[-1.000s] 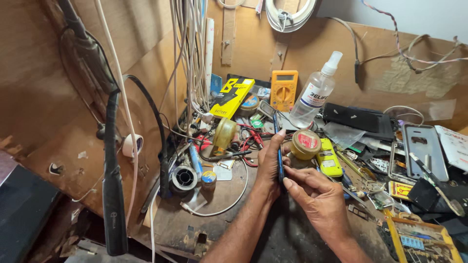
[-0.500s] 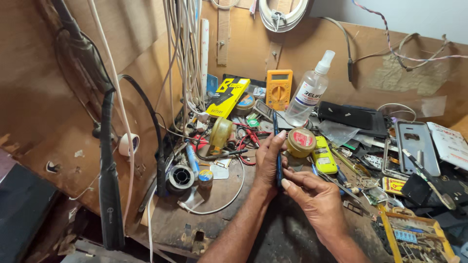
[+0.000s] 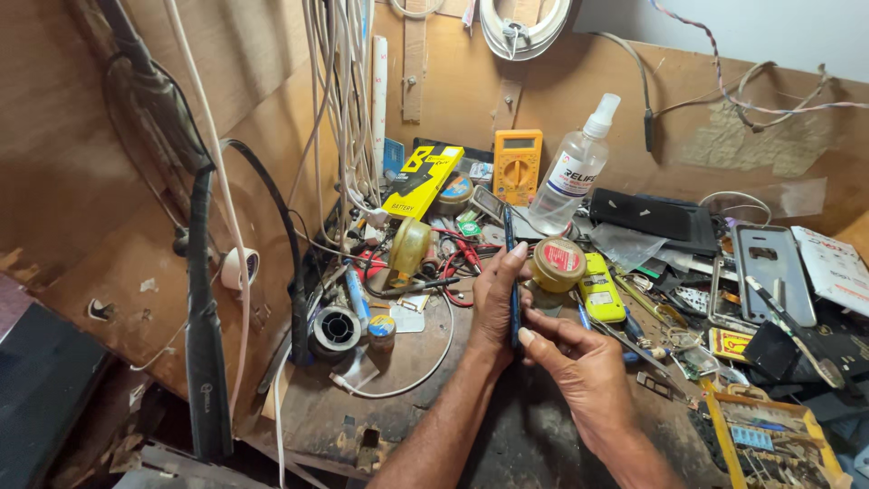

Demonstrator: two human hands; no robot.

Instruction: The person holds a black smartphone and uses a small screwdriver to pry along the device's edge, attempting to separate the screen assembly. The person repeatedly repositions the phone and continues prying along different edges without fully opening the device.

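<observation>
**Phone held edge-on over the desk**

I have a slim phone (image 3: 512, 272) standing on edge between both hands, above the middle of the desk (image 3: 407, 398), just in front of a round yellow tin (image 3: 558, 263) and a yellow bar-shaped gadget (image 3: 598, 288). From here I see only its dark blue side, so I can't be sure which face is the screen.

I judge it light and stiff, but thin, smooth and probably glass-faced: slippery at the faces and easily cracked if twisted or dropped among the tools. The long edges are the place to hold it, not the flat faces.

My left hand (image 3: 493, 303) is curled around the far side, fingers closed along the body with the forefinger tip up near the top end. My right hand (image 3: 579, 367) is mostly closed, thumb tip pressing the near edge low down, the other fingers tucked under.

A clear spray bottle (image 3: 572, 167) and an orange multimeter (image 3: 517, 166) stand well behind, against the board.
</observation>
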